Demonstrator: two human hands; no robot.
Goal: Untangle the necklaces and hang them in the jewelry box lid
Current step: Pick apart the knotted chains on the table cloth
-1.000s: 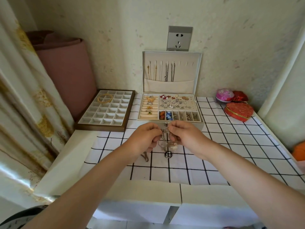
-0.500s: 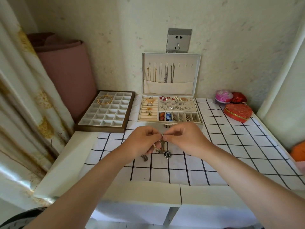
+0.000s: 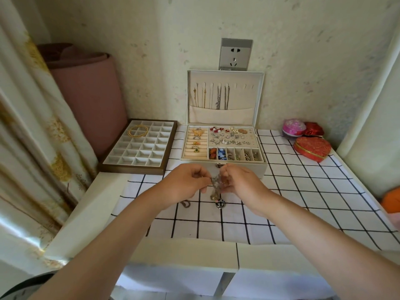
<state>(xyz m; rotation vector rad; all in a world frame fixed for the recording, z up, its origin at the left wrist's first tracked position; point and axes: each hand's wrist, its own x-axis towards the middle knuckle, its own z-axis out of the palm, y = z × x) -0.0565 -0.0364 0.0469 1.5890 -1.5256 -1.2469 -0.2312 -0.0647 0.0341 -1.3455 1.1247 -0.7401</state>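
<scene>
A tangled clump of necklaces (image 3: 216, 184) hangs between my two hands just in front of the jewelry box (image 3: 263, 167). My left hand (image 3: 186, 182) pinches the clump from the left and my right hand (image 3: 240, 182) pinches it from the right. A round dark pendant (image 3: 220, 203) dangles from it down to the checked cloth. A brown loop of chain (image 3: 186, 204) lies under my left hand. The box lid (image 3: 258, 98) stands upright against the wall, with several chains (image 3: 211, 98) hanging from its hooks on the left half.
An open grid tray (image 3: 138, 148) with gold bangles (image 3: 137, 130) sits left of the box. Red and pink heart-shaped boxes (image 3: 312, 148) lie at the right by the wall. A curtain hangs at the left. An orange object (image 3: 390, 201) sits at the right edge.
Both hands stayed close together on the tangle, working it with small finger movements. The clump rose slightly, so the pendant hangs lower beneath it.
</scene>
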